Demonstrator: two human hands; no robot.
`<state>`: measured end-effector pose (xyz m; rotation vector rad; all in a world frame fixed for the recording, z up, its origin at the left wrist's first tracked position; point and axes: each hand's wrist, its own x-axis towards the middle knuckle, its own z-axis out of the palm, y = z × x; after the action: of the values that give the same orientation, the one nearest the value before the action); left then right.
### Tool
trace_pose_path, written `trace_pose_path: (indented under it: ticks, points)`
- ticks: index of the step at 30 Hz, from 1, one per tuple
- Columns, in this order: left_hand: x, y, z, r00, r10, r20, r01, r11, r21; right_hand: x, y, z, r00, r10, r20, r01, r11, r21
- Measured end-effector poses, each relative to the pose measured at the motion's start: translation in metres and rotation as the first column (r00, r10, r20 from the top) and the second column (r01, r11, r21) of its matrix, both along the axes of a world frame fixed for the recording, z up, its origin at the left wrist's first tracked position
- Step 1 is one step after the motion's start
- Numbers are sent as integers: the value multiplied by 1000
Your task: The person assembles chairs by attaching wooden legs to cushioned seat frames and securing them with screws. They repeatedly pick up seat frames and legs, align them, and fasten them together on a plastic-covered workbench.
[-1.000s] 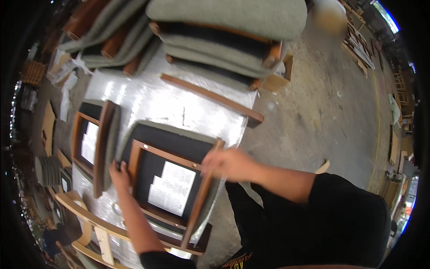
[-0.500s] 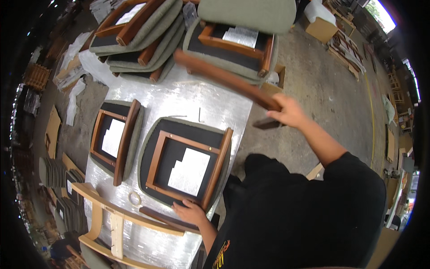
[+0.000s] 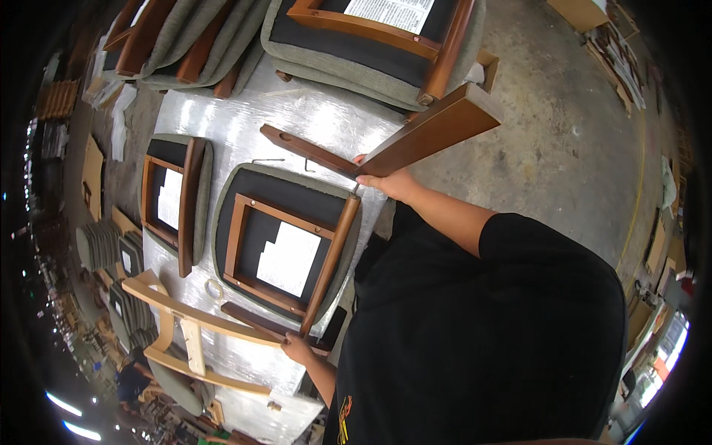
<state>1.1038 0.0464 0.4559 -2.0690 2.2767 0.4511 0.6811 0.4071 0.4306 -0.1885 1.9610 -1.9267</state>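
Long dark-brown wooden rail (image 3: 386, 148) — raised, tilted above the table; upturned seat cushion (image 3: 285, 241) lies flat, wooden frame up.

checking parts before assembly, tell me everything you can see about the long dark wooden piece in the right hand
The wooden piece is a long, flat rail of dark reddish-brown polished wood with a rounded far end and a squared near end. The right hand grips it near the middle, holding it tilted above the wrapped table, its squared end raised toward the camera.

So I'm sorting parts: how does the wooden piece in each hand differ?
The dark brown wooden rail in the right hand is raised and tilted over the table; the pale unstained wooden frame by the left hand lies flat, with crosspieces. Both are chair parts.
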Motion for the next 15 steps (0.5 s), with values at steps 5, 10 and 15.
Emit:
trace_pose_path:
  ticks: [5,10,15]
  points:
    - [10,9,4,705,650,-285,-433,712,552,0,1,-5,993,93,-67,-88,994,72]
    - [13,13,1,763,537,-360,-344,808,478,21,-14,19,907,320,-274,-286,945,158]
    - [46,14,3,599,668,-441,-345,712,611,21,-21,11,856,464,-227,-446,886,126]
